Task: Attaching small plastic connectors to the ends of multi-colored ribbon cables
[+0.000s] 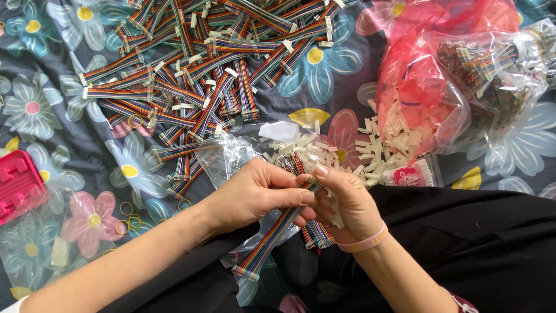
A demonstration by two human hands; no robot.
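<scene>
My left hand [255,194] and my right hand [344,200] meet at the middle of the view, both pinching one end of a rainbow-coloured ribbon cable [269,240]. The cable hangs down to the left, ending in a white connector. My right hand also cradles a small bundle of similar cables [317,235] and a few white plastic connectors. A pink band circles my right wrist. Just behind my hands lies a clear bag [231,153] with more cables and white connectors spilling out.
A large pile of finished rainbow cables [197,69] covers the floral sheet [58,116] at the top. A red bag of white connectors [405,133] and a clear bag of cables [492,69] sit at right. A pink plastic tool [17,182] and yellow rubber bands [130,217] lie left.
</scene>
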